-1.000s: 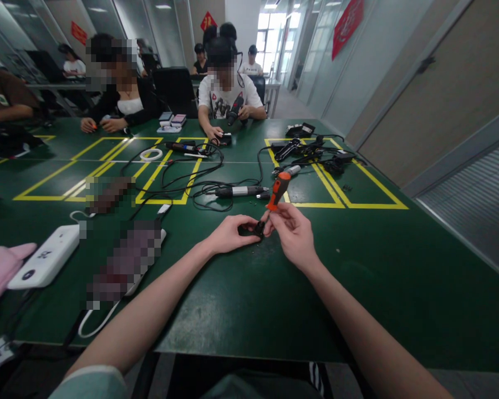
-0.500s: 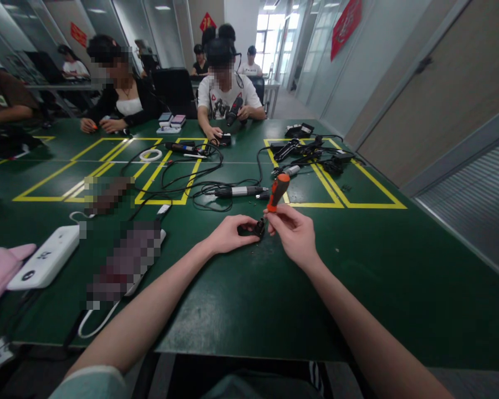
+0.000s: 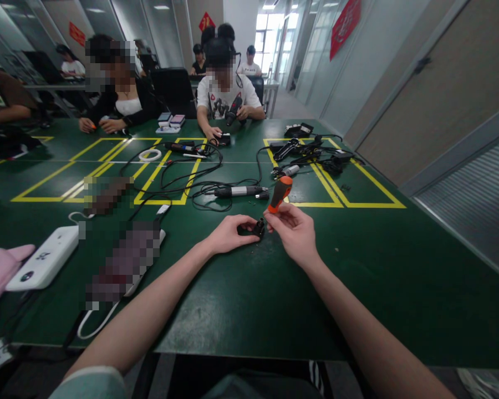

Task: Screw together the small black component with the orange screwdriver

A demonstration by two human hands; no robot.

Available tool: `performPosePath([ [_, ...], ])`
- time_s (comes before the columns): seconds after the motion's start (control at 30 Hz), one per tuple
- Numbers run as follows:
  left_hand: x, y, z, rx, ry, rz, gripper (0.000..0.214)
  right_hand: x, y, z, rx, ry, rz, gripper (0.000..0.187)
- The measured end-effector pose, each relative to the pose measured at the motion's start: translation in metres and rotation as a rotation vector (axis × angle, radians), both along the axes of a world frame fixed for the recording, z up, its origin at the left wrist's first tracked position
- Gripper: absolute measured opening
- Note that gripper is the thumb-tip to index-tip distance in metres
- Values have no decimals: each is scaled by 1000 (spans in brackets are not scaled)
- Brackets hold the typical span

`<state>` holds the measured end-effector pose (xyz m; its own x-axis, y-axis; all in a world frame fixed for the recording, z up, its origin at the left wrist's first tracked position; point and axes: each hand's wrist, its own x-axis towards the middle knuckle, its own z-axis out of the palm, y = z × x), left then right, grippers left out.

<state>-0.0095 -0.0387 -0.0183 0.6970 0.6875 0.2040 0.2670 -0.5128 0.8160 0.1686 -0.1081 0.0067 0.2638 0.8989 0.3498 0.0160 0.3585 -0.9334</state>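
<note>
My left hand rests low over the green table, thumb and fingers closed round a small black part whose exact kind I cannot make out. Just to its right, my right hand pinches a screwdriver with an orange and dark grey handle. The handle points up and leans a little to the right. Its lower end is down by my fingertips, close to the black part; whether the tip touches the part is too small to tell.
Beyond my hands lies a grey and black pen-shaped tool with looped cables. A heap of black cables and parts is farther right. On my left are a white power strip and a blurred device. Across the table a person holds a power tool.
The screwdriver's handle has tilted slightly further to the right in my right hand. My left hand and the black part stay where they were.
</note>
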Motion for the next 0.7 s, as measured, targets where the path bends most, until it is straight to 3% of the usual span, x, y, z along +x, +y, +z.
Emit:
performPosePath([
  [0.23, 0, -1, 1, 9, 16, 7, 31, 1, 0, 0, 11, -11, 59, 33],
  [0.47, 0, 0, -1, 12, 8, 10, 33, 1, 1, -5, -20, 41, -15, 36],
  [0.7, 0, 0, 0, 12, 4, 4, 32, 1, 0, 2, 57, -50, -5, 18],
])
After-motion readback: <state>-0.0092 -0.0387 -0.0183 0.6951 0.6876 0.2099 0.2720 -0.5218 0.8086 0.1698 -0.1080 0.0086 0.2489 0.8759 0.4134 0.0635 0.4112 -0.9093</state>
